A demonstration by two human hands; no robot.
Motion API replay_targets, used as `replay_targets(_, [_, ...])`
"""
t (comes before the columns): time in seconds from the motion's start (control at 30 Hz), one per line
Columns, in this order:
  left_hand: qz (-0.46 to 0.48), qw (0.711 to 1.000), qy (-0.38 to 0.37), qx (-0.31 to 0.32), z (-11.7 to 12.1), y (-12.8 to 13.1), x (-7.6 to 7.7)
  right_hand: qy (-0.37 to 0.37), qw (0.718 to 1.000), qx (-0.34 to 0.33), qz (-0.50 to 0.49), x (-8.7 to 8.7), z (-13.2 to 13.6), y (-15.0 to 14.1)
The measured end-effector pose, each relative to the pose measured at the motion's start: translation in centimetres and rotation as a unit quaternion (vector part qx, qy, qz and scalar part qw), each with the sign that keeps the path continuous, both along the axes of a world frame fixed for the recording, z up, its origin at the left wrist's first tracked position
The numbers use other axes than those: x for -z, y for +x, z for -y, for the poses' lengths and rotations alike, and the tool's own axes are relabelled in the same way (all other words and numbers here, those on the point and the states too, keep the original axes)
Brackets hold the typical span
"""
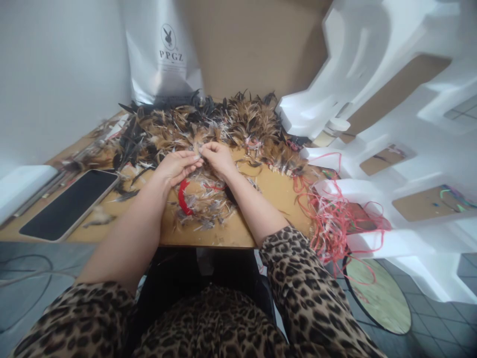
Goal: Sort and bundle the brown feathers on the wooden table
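My left hand [178,166] and my right hand [218,156] meet over the middle of a wooden table [242,231], fingertips pinched together on a small bundle of brown feathers [199,147]. A big heap of brown, black and white feathers [208,122] lies just behind both hands. Under my wrists sits a smaller tuft of feathers [203,201] with a red band [182,198] beside it.
A dark phone [70,203] lies at the table's left. A tangle of red strings [335,219] hangs off the right edge. White foam packaging [391,124] stands at the right, a silver bag [160,49] and cardboard at the back. A round board [378,293] lies on the floor.
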State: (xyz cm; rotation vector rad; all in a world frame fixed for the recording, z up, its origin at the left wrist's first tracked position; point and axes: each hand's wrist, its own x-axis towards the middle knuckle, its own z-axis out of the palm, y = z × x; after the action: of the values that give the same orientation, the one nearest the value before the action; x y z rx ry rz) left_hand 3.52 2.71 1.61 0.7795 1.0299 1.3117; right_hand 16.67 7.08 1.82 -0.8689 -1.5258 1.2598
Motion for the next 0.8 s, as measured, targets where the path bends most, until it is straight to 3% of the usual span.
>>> replay_targets(0.2, [-0.003,0.999,0.028,-0.028,-0.2,-0.7,0.2,0.013,0.999,0.005,0.037,0.3,-0.7,0.7])
replay_targets(0.43, [0.029,0.995,0.04,-0.086,-0.5,-1.3,0.3,-0.033,0.968,-0.015,0.248,0.4,-1.1,2.3])
replay_targets(0.57, [0.03,0.995,0.027,-0.086,-0.6,-1.2,0.5,0.008,0.949,-0.032,0.312,0.4,-0.7,1.8])
replay_targets(0.67, [0.029,0.996,0.025,-0.084,-0.4,-1.1,0.4,0.007,0.954,-0.037,0.298,0.6,-0.6,1.2])
replay_targets(0.8, [0.026,0.996,0.017,-0.081,-0.3,-1.0,0.1,-0.031,0.979,-0.006,0.202,0.4,-0.9,1.4])
